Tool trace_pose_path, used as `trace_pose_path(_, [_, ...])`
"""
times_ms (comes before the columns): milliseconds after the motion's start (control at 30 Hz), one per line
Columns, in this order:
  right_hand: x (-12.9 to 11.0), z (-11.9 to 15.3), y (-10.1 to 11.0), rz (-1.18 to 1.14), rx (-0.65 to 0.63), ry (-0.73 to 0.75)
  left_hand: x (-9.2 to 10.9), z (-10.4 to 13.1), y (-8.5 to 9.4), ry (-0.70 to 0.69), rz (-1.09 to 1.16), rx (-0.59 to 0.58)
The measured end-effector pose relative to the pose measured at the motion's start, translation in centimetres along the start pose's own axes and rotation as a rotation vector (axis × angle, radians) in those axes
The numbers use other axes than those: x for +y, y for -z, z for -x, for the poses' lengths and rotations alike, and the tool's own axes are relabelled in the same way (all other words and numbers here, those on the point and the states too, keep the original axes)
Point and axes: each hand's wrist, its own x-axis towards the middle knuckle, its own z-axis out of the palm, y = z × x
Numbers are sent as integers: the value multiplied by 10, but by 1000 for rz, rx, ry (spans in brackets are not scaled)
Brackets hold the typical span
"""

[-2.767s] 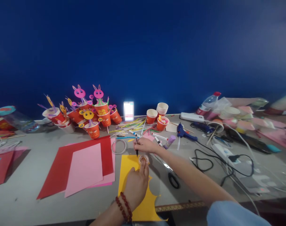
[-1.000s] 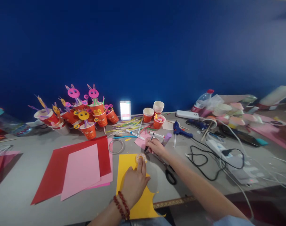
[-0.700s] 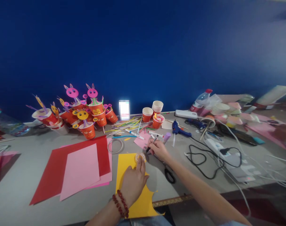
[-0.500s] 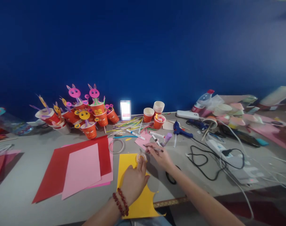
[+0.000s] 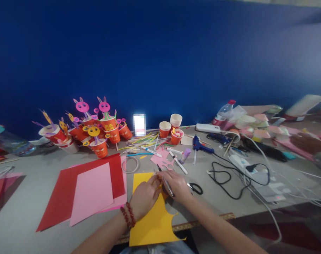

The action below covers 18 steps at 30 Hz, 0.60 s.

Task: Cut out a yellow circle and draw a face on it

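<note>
A: What takes up the most room?

B: A plain blue wall point(image 5: 160, 63) on the far side, then a grey table point(image 5: 25, 225) in front of it; far left on the table stands a cluster of orange paper cups point(image 5: 100, 151), some topped with paper animal faces

A: What lies nearer?

B: A red sheet point(image 5: 67, 187) left of centre; right of it a yellow sheet point(image 5: 153, 225), overhanging the near edge, its right side cut in scoops; and a smaller pink sheet point(image 5: 93, 192) on top of the red one

A: The hands?

B: Together at the yellow sheet's far right corner. The left hand point(image 5: 143, 200) has its fingers bent in close; whether they pinch anything, I cannot tell. The right hand point(image 5: 177, 186), just beside it, has its fingers closed on something thin

A: And the smallest things?

B: A blue glue gun point(image 5: 199, 145), far right of the hands; black-handled scissors point(image 5: 194, 191), just right of the right hand; last, that thin thing, a pen point(image 5: 169, 187), slanting from far left to near right
</note>
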Motion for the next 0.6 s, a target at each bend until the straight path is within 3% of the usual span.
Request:
trace_pose_path(100, [0,-1,0,17,4,1,-17,-11,9,44,221,114])
trace_pose_path(200, [1,-1,0,22,5,-3,-34,-31,15,93,206,96])
trace_pose_path(400, [1,1,-3,28,43,-24,-52,-69,14,110,157,-96])
trace_pose_path(600, [0,2,-2,-61,94,-65,-59,-83,17,117,106,-303])
